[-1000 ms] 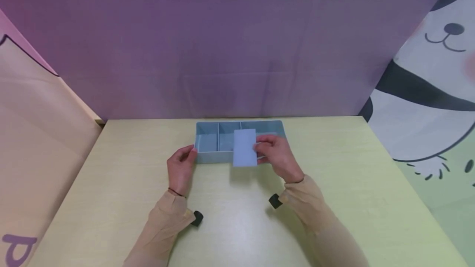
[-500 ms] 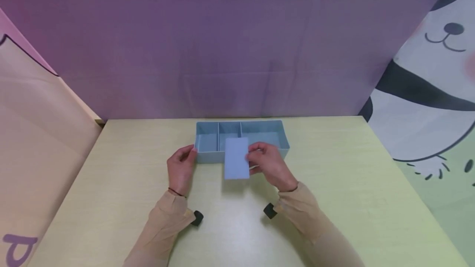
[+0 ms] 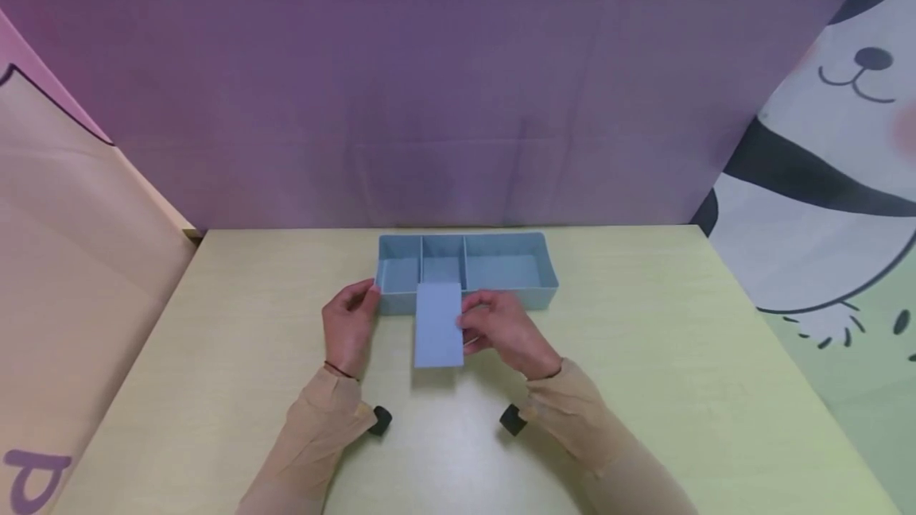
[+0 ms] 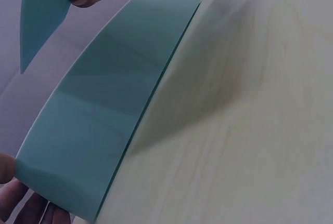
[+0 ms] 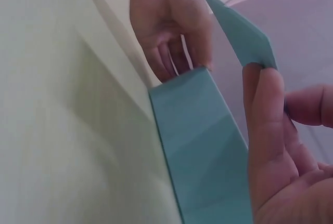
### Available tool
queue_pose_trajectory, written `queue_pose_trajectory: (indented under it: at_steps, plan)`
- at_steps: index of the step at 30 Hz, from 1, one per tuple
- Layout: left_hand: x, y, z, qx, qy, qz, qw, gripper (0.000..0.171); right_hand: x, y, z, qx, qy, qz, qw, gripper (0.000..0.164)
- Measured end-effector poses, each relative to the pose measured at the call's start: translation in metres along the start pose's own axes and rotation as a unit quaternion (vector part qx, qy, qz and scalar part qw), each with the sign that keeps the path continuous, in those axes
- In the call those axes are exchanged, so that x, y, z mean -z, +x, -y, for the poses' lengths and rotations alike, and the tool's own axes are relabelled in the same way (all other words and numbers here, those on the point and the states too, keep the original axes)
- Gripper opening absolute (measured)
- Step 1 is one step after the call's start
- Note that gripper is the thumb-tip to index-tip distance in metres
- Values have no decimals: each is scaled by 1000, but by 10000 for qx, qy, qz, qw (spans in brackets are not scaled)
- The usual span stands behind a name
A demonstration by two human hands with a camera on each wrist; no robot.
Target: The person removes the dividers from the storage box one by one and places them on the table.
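Note:
A blue-grey organizer box [image 3: 494,299] with three compartments stands near the table's back edge. My left hand [image 3: 348,326] grips its near left corner, thumb at the rim and fingers against the end wall, as the left wrist view also shows on the box's side [image 4: 99,94]. My right hand [image 3: 506,330] pinches a thin flat light-blue rectangular panel [image 3: 439,328] by its right edge. The panel is raised above the table, in front of the box, and overlaps its front wall in the head view. In the right wrist view the panel [image 5: 244,31] is tilted between thumb and fingers.
The pale wooden table [image 3: 644,340] carries the box, and a purple cloth backdrop [image 3: 458,86] hangs right behind it. Printed panels flank both sides, one with a panda [image 3: 837,181]. A small black block [image 3: 513,420] sits at each sleeve cuff.
My right hand has moved the panel left and toward me, uncovering the right compartment and much of the middle one. My left hand and the box have stayed put.

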State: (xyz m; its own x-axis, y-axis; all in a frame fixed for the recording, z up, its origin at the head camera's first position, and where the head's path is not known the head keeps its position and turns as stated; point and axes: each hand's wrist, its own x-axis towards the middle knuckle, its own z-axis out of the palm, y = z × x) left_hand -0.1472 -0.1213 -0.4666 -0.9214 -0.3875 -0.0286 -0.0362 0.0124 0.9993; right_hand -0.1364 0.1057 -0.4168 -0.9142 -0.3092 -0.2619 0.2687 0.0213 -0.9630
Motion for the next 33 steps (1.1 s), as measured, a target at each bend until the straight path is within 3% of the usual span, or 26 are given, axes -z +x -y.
queue_pose_trajectory:
  at_steps: [9,18,33]
  plan:
    - [-2,1,1,-174,-25,-81,9998,27,-12,1,-12,-132,155,230,9995,16]
    - [0,1,1,-90,12,-25,10000,27,-19,2,-20,-183,229,334,9990,16]
    - [-2,6,6,-189,1,-138,9997,26,-30,11,-37,-346,169,256,9989,17]
